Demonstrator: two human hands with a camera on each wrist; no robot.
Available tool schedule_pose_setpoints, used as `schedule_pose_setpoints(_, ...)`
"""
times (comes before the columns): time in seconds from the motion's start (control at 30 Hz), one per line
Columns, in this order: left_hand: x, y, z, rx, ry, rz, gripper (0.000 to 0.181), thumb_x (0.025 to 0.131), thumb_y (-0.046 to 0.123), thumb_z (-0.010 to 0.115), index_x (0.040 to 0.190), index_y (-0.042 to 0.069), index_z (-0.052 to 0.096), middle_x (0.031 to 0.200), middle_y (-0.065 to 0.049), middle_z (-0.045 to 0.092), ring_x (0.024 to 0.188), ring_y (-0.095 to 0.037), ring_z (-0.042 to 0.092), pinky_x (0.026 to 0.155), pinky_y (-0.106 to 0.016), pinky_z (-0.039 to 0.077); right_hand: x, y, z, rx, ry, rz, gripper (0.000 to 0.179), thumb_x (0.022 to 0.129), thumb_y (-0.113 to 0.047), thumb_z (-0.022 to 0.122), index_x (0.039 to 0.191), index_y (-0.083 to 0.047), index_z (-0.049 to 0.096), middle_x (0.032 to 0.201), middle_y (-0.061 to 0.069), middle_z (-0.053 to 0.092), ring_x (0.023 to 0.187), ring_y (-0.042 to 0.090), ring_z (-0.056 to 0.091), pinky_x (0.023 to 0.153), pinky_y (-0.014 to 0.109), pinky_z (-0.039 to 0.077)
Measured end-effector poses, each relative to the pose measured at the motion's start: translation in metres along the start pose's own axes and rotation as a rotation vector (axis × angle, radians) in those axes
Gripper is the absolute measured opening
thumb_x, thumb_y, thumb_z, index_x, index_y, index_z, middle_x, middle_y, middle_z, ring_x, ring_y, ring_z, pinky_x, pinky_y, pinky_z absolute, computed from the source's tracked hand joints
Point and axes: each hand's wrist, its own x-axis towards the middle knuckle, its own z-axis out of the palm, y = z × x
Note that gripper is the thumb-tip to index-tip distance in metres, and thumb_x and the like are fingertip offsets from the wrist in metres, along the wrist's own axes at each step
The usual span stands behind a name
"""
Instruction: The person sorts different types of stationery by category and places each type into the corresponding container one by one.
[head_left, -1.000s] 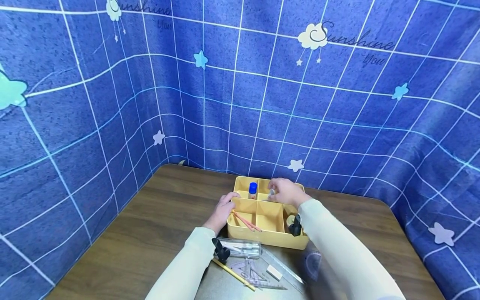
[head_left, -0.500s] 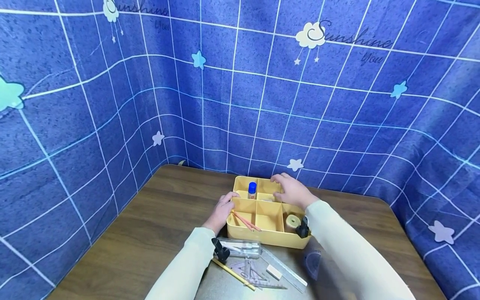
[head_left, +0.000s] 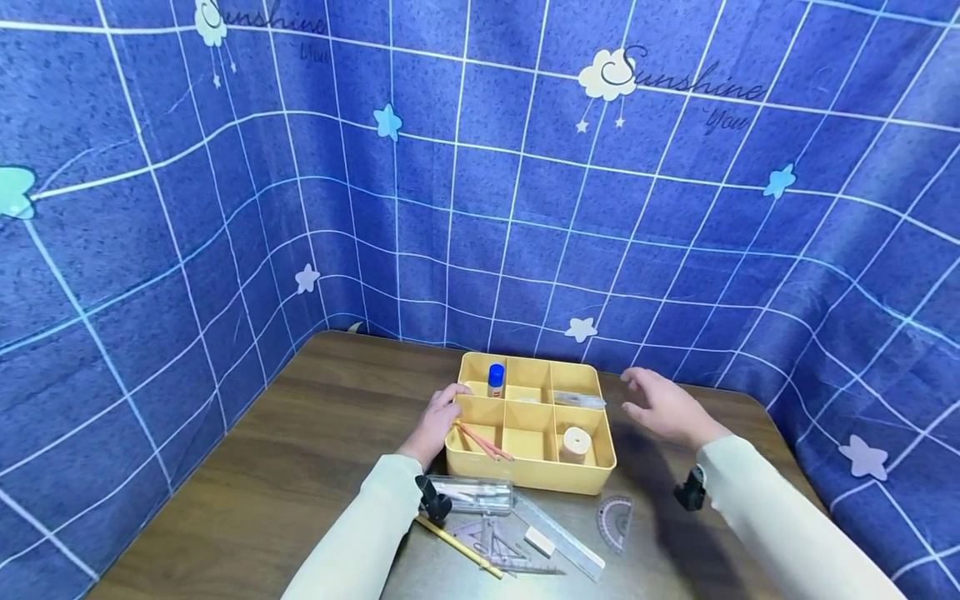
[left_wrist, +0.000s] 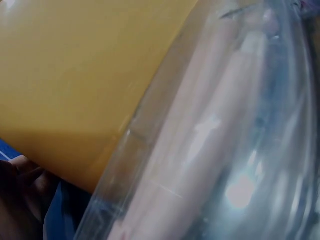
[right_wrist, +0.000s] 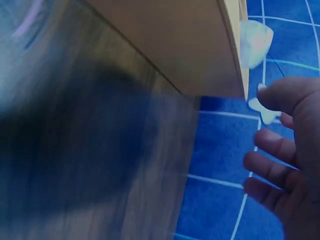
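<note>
A yellow divided storage box point(head_left: 528, 477) stands on the wooden table. At its left side my left hand point(head_left: 433, 423) grips the wall, fingers over the rim. My right hand point(head_left: 666, 407) hovers right of the box with loosely bent fingers and nothing in it; the right wrist view shows its thumb and fingers apart beside the box wall point(right_wrist: 175, 45). A blue-capped glue stick point(head_left: 496, 379) stands in the back left compartment. Reddish pencils point(head_left: 483, 440) lean in the front left one, and a pale roll point(head_left: 576, 445) is at front right. A clear packet point(head_left: 579, 400) lies at back right.
In front of the box lie a clear case point(head_left: 480, 497) with drawing tools, a ruler point(head_left: 562, 535), a white eraser point(head_left: 539, 542), purple set squares point(head_left: 487, 533), a yellow pencil point(head_left: 461, 547) and a protractor point(head_left: 615, 522). A blue curtain point(head_left: 450, 208) hangs behind.
My right hand has withdrawn from the back middle compartment and moved right, outside the box. The clear packet and the roll are now uncovered. My left hand has kept its place on the box.
</note>
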Motion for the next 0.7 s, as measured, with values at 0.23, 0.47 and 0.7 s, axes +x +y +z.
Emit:
schedule_pose_setpoints(0.23,0.001,-0.002,-0.001,0.021,0.012,0.01,0.034,0.087,0.011,0.05,0.116,0.019,0.064,0.128,-0.013,0.049,0.119,-0.033,0.046,0.102,-0.049,0.034,-0.04,-0.014,-0.006,0.022,-0.164,-0.021,0.06,0.084,-0.035,0.077,0.125,0.003,0.054,0.113,0.017,0.063,0.104,0.034,0.062,0.091,0.055,0.049)
schedule_pose_setpoints(0.47,0.001,-0.001,0.0,0.018,0.01,-0.001,0.033,0.087,0.012,0.049,0.116,0.021,0.064,0.128,-0.012,0.049,0.119,-0.032,0.045,0.101,-0.048,0.034,-0.078,-0.052,0.017,0.053,-0.281,-0.101,0.059,0.076,-0.048,0.081,0.111,-0.005,0.061,0.102,0.004,0.062,0.091,0.021,0.062,0.08,0.042,0.053)
schedule_pose_setpoints(0.7,0.0,0.001,0.001,0.004,0.006,0.008,0.033,0.087,0.011,0.05,0.115,0.019,0.065,0.127,-0.013,0.049,0.118,-0.032,0.045,0.1,-0.046,0.035,-0.095,-0.063,0.042,0.012,-0.299,-0.1,0.066,0.064,-0.053,0.086,0.107,-0.009,0.062,0.097,-0.002,0.054,0.084,0.011,0.055,0.073,0.032,0.05)
